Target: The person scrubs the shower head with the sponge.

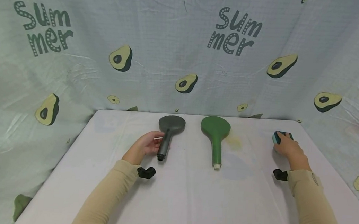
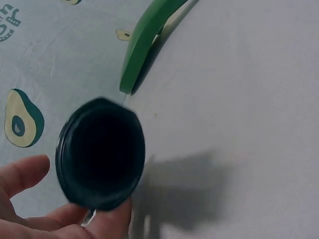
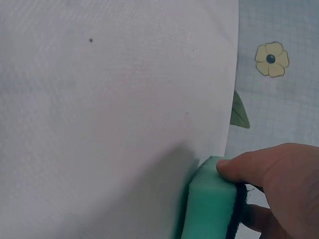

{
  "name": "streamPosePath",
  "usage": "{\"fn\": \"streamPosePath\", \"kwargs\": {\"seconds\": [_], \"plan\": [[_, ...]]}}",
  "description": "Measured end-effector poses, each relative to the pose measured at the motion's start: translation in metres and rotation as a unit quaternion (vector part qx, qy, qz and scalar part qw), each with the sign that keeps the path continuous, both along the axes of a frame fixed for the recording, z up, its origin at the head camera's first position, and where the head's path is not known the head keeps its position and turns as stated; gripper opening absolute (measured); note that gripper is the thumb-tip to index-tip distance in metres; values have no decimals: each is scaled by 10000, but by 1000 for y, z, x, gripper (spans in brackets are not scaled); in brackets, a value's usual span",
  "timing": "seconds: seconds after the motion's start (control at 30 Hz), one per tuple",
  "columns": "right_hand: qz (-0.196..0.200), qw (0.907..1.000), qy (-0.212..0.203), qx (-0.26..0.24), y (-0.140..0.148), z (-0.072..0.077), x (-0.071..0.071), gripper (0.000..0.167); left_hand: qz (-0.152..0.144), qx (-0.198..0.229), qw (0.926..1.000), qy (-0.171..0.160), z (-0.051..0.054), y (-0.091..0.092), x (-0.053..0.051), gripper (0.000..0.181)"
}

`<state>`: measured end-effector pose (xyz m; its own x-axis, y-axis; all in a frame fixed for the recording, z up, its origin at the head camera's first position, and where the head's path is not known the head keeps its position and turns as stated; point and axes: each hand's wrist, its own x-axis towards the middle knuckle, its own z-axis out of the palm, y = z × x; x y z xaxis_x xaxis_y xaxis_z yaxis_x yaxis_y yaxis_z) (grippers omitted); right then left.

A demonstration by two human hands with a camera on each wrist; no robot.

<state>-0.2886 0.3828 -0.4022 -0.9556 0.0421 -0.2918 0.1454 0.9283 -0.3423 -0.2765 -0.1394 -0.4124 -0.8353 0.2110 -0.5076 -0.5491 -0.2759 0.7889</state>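
On the white table, a dark grey shower head (image 1: 172,123) lies with its handle toward me. My left hand (image 1: 147,144) holds that handle, its fingers passing beneath it and a fingertip showing on the far side. In the left wrist view the handle's dark hollow end (image 2: 101,154) faces the camera, with the thumb (image 2: 27,174) to its left. A green shower head (image 1: 216,128) lies to the right, touched by neither hand. Near the far right corner, my right hand (image 1: 289,149) grips a turquoise sponge (image 3: 209,209) with a dark scouring side, thumb and fingers on opposite faces.
A pale cloth (image 1: 159,48) printed with avocados, flowers and lettering hangs behind the table and at both sides. The white tabletop (image 1: 185,202) has a yellowish stain (image 1: 234,142) right of the green shower head. Small black cameras (image 1: 146,172) sit at both wrists.
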Motion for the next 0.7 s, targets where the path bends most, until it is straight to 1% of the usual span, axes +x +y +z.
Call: {"fn": "streamPosePath", "kwargs": {"seconds": [0.1, 0.2, 0.23, 0.4, 0.53, 0.63, 0.7], "plan": [[-40, 9999, 148, 24, 0, 0, 1, 67, -23, -200, 9998, 28, -1, 2, 0, 34], [-44, 9997, 232, 33, 0, -1, 0, 67, -37, -386, 9992, 44, -4, 3, 0, 48], [-45, 9997, 250, 33, 1, -1, 0, 66, -118, -428, 9989, 116, -5, 3, 0, 47], [-35, 9994, 343, 101, 2, -2, 1, 66, -256, -467, 9981, 313, -8, 4, 1, 41], [8, 9985, 521, 168, 2, -4, 0, 65, -396, -500, 9969, 455, -9, 6, 2, 43], [68, 9975, 688, 150, 1, -8, -1, 65, -444, -629, 9948, 666, -10, 8, 2, 47], [85, 9966, 818, 107, 1, -10, -1, 64, -366, -668, 9944, 726, -11, 9, 2, 50]]}}
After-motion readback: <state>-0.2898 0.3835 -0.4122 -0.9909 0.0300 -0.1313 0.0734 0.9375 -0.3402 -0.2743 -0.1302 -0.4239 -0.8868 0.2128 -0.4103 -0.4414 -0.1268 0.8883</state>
